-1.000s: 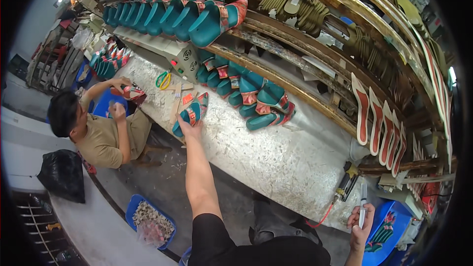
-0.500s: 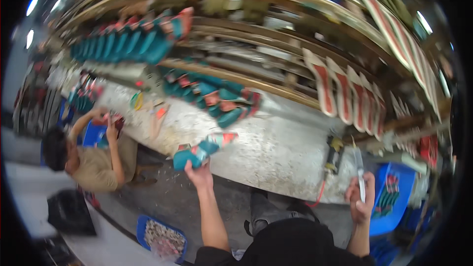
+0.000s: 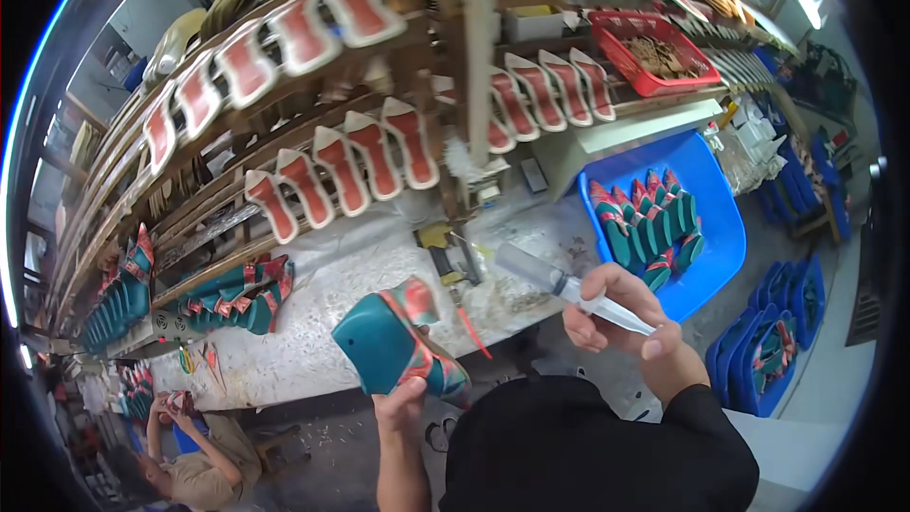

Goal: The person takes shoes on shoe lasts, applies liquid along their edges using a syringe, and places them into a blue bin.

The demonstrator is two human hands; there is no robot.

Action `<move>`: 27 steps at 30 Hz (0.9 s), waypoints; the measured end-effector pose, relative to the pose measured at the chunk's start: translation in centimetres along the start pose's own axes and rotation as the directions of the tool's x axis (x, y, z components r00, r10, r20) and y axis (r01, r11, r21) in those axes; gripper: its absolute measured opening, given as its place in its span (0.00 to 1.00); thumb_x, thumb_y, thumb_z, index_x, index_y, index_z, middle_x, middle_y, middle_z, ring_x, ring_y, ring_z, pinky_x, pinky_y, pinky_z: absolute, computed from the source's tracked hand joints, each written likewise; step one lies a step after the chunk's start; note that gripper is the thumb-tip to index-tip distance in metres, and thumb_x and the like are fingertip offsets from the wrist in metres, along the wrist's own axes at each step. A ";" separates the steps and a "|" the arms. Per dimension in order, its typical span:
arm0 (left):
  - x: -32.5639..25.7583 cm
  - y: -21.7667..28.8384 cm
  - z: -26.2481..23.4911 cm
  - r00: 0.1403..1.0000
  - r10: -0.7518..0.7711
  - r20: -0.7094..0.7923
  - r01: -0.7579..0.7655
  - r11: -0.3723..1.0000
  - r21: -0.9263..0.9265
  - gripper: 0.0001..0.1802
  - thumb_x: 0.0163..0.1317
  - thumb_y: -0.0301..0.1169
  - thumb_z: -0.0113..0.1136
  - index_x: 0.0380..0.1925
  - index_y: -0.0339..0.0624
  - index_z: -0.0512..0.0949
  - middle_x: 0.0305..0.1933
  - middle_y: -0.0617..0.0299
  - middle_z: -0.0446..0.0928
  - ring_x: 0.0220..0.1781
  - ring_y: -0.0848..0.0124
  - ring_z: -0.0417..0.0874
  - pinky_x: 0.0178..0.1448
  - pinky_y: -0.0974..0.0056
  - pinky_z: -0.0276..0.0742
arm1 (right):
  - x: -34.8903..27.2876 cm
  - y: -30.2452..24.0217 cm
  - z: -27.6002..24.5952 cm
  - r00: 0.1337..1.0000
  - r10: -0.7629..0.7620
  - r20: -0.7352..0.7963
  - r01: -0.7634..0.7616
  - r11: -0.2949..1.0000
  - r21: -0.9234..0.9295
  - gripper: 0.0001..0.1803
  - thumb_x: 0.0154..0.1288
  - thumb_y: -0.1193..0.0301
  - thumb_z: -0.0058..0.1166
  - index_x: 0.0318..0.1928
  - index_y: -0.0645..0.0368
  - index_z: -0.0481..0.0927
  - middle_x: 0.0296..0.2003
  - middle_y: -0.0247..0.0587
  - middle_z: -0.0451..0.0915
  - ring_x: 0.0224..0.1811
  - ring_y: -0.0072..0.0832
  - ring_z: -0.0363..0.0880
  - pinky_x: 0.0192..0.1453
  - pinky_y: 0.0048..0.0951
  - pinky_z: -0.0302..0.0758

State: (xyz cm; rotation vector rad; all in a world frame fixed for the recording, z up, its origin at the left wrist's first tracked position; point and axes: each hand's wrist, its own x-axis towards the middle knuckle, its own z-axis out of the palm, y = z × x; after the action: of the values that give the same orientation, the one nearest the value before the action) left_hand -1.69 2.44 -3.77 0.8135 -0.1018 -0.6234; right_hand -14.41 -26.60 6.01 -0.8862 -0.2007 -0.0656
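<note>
Teal shoe form (image 3: pixel 374 346) with red patterned upper: raised over the bench's near edge, before the torso. Looked stiff, smooth, likely slick, moderately heavy; red bands probably softer, easily creased. Best hold judged: the solid teal sides. Left hand (image 3: pixel 403 400) clamped on its lower edge, thumb by the band; other fingers mostly hidden. Syringe (image 3: pixel 531 265): seemingly light, rigid, thin tip fragile; barrel the safer hold. Right hand (image 3: pixel 621 308) closed around its rear. Beyond: pale bench (image 3: pixel 327 275), blue tub (image 3: pixel 725 237) of similar shoes.
</note>
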 end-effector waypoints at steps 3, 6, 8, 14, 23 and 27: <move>0.1 -1.1 4.3 0.950 0.010 0.314 -0.197 0.797 0.571 0.44 0.44 0.24 0.74 0.65 0.33 0.65 0.60 0.49 0.74 0.63 0.57 0.77 0.67 0.56 0.71 | -4.0 -5.6 -1.9 1.000 -0.011 -0.005 0.011 0.999 0.049 0.43 0.43 0.55 0.68 0.59 0.63 0.71 0.35 0.41 0.74 0.34 0.22 0.69 0.37 0.23 0.63; 1.6 -0.4 13.2 0.774 0.204 0.599 -0.625 0.402 0.669 0.42 0.47 0.32 0.78 0.62 0.37 0.67 0.60 0.43 0.77 0.62 0.55 0.78 0.69 0.45 0.66 | -6.9 -9.7 -4.1 1.000 0.013 -0.012 -0.012 0.993 0.114 0.37 0.43 0.55 0.68 0.51 0.66 0.76 0.32 0.42 0.75 0.30 0.24 0.70 0.34 0.23 0.63; 2.1 0.5 16.1 0.700 0.163 0.696 -0.711 0.252 0.656 0.38 0.51 0.33 0.76 0.61 0.39 0.68 0.59 0.41 0.77 0.61 0.53 0.79 0.70 0.43 0.65 | -7.9 -12.1 -5.6 0.990 -0.073 0.119 0.057 0.990 0.133 0.35 0.44 0.56 0.67 0.49 0.71 0.77 0.31 0.46 0.76 0.30 0.29 0.73 0.32 0.27 0.65; 0.7 1.9 22.8 0.502 -0.090 0.860 -0.810 -0.396 0.432 0.21 0.60 0.30 0.68 0.50 0.54 0.70 0.58 0.63 0.81 0.58 0.62 0.81 0.74 0.47 0.60 | -10.2 -16.2 -8.3 0.918 -0.082 0.388 0.101 0.994 -0.029 0.33 0.53 0.57 0.64 0.50 0.75 0.77 0.36 0.59 0.81 0.29 0.40 0.81 0.30 0.34 0.74; -0.1 1.6 24.6 0.367 -0.100 0.925 -0.797 -0.547 0.258 0.20 0.61 0.30 0.65 0.50 0.58 0.68 0.55 0.69 0.81 0.58 0.67 0.81 0.76 0.48 0.58 | -11.5 -18.1 -9.0 0.905 0.005 0.425 0.058 0.989 -0.134 0.32 0.50 0.60 0.62 0.49 0.77 0.79 0.40 0.59 0.83 0.30 0.43 0.83 0.32 0.36 0.77; -0.5 2.2 24.3 0.372 -0.134 0.919 -0.783 -0.577 0.233 0.20 0.61 0.31 0.65 0.50 0.60 0.68 0.55 0.71 0.80 0.60 0.68 0.80 0.78 0.48 0.56 | -10.6 -18.7 -8.7 0.894 0.015 0.447 0.053 0.989 -0.139 0.32 0.50 0.60 0.61 0.49 0.77 0.79 0.40 0.59 0.83 0.30 0.43 0.83 0.32 0.36 0.77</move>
State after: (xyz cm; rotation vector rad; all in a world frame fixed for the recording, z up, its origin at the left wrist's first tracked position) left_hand -8.80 -11.89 14.70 1.9605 -1.9997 0.6529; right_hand -26.13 -45.42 12.79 -1.0402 -0.6436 0.1101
